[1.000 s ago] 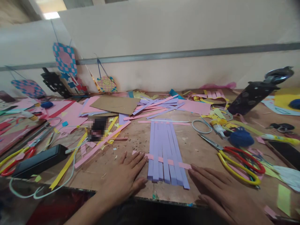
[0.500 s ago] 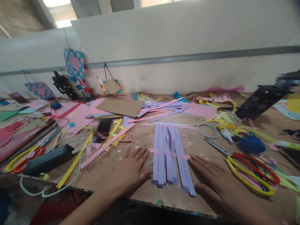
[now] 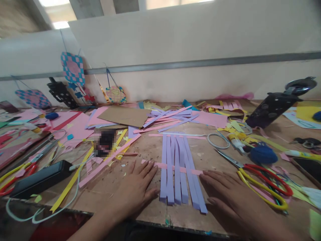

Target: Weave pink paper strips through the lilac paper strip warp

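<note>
Fingers of the left hand point(image 3: 136, 185) are stretched out nearly flat and loosely spread, pinching nothing; their tips rest at the left end of a pink strip point(image 3: 182, 170), and the thumb lies just beside the nearest purple strip. On the other side, the right hand point(image 3: 233, 194) is also flat, its fingers straight and closer together, with the tips meeting the strip's right end; how hard either presses, I cannot tell. Placed so, the two hands seem to steady the strip from both ends, keeping it straight across the purple strips point(image 3: 177, 187), some of which pass over it and some under. These run lengthwise between the hands on the desk point(image 3: 150, 150), probably so that each can be reached singly; a second pink strip point(image 3: 195, 136) crosses near their far ends. Beyond, to the right, scissors point(image 3: 232, 159) lie near a blue yarn ball point(image 3: 263, 154), and brown card point(image 3: 124, 116) sits farther back beside loose strips point(image 3: 173, 115).
</note>
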A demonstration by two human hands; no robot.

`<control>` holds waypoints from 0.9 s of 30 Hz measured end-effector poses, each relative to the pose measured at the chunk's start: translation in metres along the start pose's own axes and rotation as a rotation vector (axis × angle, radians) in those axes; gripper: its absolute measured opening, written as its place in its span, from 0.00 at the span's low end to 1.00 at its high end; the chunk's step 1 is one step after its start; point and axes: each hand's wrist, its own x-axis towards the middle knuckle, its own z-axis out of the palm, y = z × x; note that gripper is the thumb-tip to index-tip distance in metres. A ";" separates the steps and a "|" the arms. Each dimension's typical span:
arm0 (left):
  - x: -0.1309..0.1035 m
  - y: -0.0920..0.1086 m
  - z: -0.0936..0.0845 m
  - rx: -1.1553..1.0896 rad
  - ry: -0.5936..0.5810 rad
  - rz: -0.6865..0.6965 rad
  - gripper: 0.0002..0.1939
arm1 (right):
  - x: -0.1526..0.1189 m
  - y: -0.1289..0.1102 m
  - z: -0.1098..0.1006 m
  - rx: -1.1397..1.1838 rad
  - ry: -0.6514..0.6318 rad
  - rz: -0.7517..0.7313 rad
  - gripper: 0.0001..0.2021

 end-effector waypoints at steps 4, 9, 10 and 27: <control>-0.002 0.000 0.004 0.004 -0.007 0.027 0.34 | 0.005 -0.003 -0.006 -0.002 -0.014 -0.009 0.23; -0.003 0.018 0.010 -0.042 -0.046 0.129 0.36 | 0.013 -0.012 -0.006 0.015 0.016 -0.047 0.25; -0.003 0.023 0.013 -0.063 -0.057 0.169 0.37 | 0.016 -0.015 -0.005 0.027 0.017 -0.061 0.26; -0.009 0.043 0.027 -0.242 -0.117 0.349 0.39 | 0.038 -0.042 -0.005 0.140 -0.183 -0.049 0.28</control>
